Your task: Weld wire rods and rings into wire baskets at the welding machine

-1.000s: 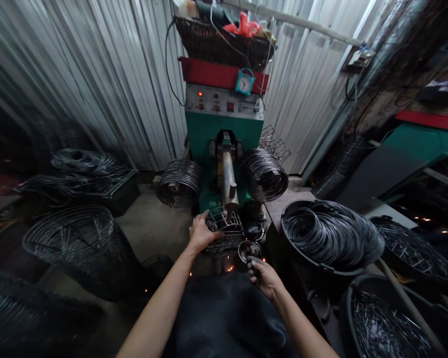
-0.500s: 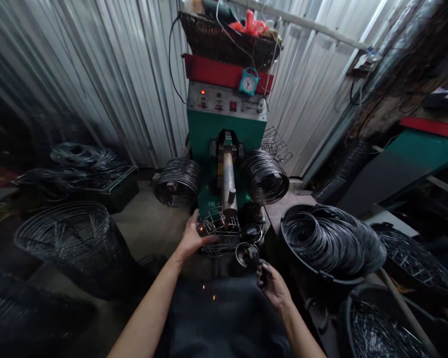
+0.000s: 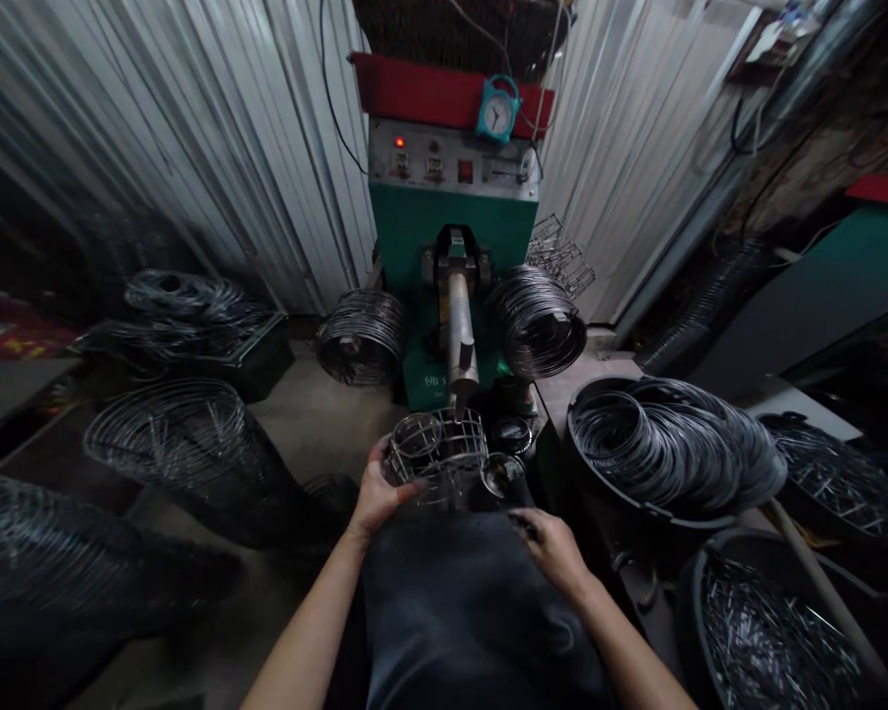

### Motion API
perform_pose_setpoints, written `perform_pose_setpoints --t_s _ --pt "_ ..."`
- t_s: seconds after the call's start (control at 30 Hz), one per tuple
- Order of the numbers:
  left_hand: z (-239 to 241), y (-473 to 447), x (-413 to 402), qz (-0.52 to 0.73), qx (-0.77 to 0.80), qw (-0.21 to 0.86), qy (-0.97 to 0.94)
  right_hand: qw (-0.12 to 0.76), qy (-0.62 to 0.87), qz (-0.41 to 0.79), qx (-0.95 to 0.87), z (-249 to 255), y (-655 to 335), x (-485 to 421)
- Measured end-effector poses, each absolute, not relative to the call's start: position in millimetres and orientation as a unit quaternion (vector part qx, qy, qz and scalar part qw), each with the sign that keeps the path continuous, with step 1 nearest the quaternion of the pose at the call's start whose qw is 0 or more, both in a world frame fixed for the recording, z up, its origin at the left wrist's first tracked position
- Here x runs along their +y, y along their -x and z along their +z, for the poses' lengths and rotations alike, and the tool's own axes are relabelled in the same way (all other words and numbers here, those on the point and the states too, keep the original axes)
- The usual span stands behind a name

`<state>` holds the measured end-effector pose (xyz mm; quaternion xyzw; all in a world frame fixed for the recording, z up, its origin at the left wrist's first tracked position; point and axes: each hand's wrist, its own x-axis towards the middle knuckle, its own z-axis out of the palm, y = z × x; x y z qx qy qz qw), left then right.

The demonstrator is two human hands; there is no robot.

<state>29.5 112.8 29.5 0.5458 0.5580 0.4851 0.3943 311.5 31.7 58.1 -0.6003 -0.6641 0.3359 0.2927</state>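
My left hand (image 3: 376, 490) grips the near left rim of a round wire basket (image 3: 441, 456) that sits under the steel arm (image 3: 459, 335) of a green welding machine (image 3: 451, 227). My right hand (image 3: 555, 547) holds the dark handle of a small metal ladle-like tool (image 3: 504, 475), whose shiny cup rests beside the basket's right side. My dark apron (image 3: 459, 611) fills the space between my forearms.
Wire coils hang on spools left (image 3: 361, 337) and right (image 3: 539, 323) of the machine. A black tub of wire rings (image 3: 673, 459) stands at the right, another tub of short rods (image 3: 770, 631) nearer. Stacked wire baskets (image 3: 185, 444) stand on the floor at left. Corrugated metal walls stand behind.
The wire basket has been turned and drawn nearer under the arm, with my left hand shifting lower on its rim. The sparks seen earlier are gone. My view moved closer and lower.
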Motion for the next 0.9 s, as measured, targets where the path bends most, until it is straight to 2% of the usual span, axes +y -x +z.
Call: perform_pose_setpoints --t_s 0.07,0.13,0.23,0.3,0.4,0.47,0.53,0.73,0.9 --pt "41 -31 95 0.443 0.567 0.335 -0.608 0.247 0.575 0.312 -0.715 92 -293 42" --pt "53 -37 82 0.388 0.58 0.265 -0.665 0.164 0.578 0.27 -0.752 116 -271 53" --pt "70 -52 74 0.313 0.592 0.191 -0.718 0.094 0.593 0.209 -0.771 128 -244 65" --pt "80 -59 73 0.286 0.592 0.16 -0.736 0.112 0.611 0.187 -0.761 121 -232 69" --pt "92 -66 74 0.274 0.591 0.147 -0.744 0.197 0.605 0.204 -0.744 104 -228 68" --pt "97 -67 74 0.27 0.594 0.157 -0.742 0.258 0.557 0.246 -0.75 97 -232 66" --pt "100 -67 75 0.263 0.594 0.171 -0.74 0.281 0.498 0.281 -0.771 97 -239 66" --pt "103 -66 84 0.257 0.594 0.186 -0.739 0.211 0.427 0.276 -0.835 112 -252 73" --pt "98 -64 97 0.258 0.579 0.189 -0.75 0.21 0.428 0.268 -0.837 102 -248 83"
